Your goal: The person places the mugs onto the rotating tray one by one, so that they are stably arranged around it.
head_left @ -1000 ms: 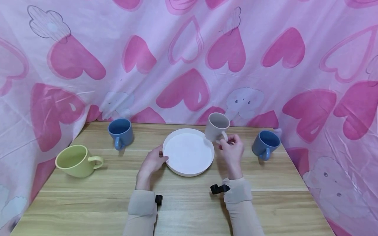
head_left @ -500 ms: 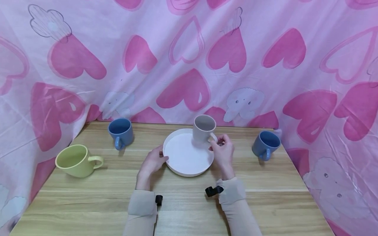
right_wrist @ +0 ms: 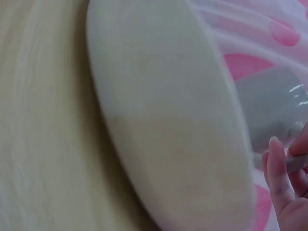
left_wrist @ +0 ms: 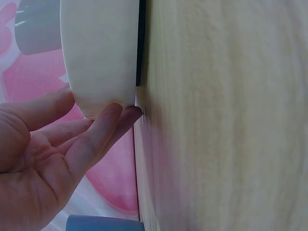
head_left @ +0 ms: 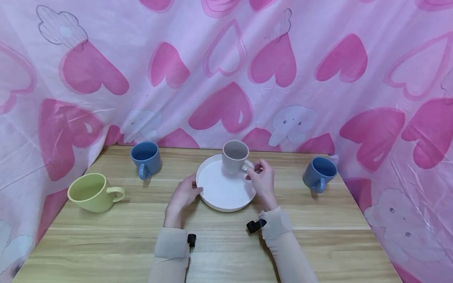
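A white round plate point(head_left: 226, 192) with a raised rim sits at the middle of the table. On its left edge my left hand point(head_left: 184, 193) pinches the rim, thumb on top and fingers lower on the side wall, as the left wrist view point(left_wrist: 57, 149) shows. My right hand point(head_left: 262, 181) grips a light grey mug point(head_left: 234, 159) by its handle. The mug is upright over the back part of the plate, its handle toward me and to the right. In the right wrist view the plate's wall point(right_wrist: 168, 120) hides the mug's base.
A blue mug point(head_left: 146, 159) stands at the back left, and a wide green mug point(head_left: 92, 193) is nearer on the left. Another blue mug point(head_left: 319, 175) stands near the table's right edge. A pink heart-print curtain point(head_left: 219, 106) hangs behind the wooden table point(head_left: 226, 247).
My right hand has carried the grey mug leftward, from beside the plate's right rim to over its back part. The left hand has stayed at the plate's left edge.
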Demonstrator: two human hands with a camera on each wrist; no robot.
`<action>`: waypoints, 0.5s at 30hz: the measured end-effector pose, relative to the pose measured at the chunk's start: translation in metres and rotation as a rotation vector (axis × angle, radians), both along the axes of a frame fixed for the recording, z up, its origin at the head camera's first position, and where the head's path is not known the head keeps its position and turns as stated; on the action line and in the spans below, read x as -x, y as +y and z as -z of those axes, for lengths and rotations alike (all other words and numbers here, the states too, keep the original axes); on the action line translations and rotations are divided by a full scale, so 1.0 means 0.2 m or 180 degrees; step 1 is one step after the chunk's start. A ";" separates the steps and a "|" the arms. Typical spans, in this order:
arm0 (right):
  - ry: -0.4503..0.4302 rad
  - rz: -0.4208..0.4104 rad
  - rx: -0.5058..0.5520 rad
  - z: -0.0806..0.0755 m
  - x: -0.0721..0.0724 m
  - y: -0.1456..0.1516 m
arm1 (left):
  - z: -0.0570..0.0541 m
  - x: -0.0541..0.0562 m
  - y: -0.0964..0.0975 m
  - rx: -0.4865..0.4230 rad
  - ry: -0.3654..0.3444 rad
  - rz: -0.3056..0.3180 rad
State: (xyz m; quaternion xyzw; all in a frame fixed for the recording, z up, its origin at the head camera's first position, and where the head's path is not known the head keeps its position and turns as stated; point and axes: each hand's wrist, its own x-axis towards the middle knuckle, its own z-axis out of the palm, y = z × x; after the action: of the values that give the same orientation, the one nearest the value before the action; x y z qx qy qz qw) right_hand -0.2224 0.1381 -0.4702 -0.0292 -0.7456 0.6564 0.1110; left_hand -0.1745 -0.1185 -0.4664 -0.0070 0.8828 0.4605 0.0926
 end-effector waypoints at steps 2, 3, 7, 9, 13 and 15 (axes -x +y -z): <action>0.0011 -0.0094 -0.0031 0.03 0.03 0.01 | 0.00 0.00 0.00 -0.0004 0.0003 -0.0003; 0.0030 -0.0152 -0.0048 0.04 0.04 0.01 | 0.00 0.00 0.00 -0.0014 0.0009 -0.0008; 0.0051 -0.0299 -0.0160 0.08 0.09 0.02 | 0.01 0.00 -0.01 -0.0050 0.0012 -0.0020; -0.0009 -0.0346 -0.0170 0.08 0.11 0.02 | 0.01 0.00 -0.01 -0.0067 0.0008 -0.0009; -0.0122 -0.0493 -0.0129 0.06 0.15 0.04 | 0.03 0.00 -0.01 -0.0078 0.0025 0.0004; -0.0130 -0.0574 -0.0109 0.05 0.17 0.05 | 0.03 0.00 -0.01 -0.0090 0.0024 -0.0003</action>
State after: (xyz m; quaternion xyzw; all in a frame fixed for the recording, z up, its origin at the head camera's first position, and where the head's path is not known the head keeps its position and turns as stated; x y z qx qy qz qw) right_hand -0.2566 0.1477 -0.4793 0.0266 -0.7584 0.6502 0.0367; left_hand -0.1751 -0.1197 -0.4720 -0.0044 0.8765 0.4730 0.0891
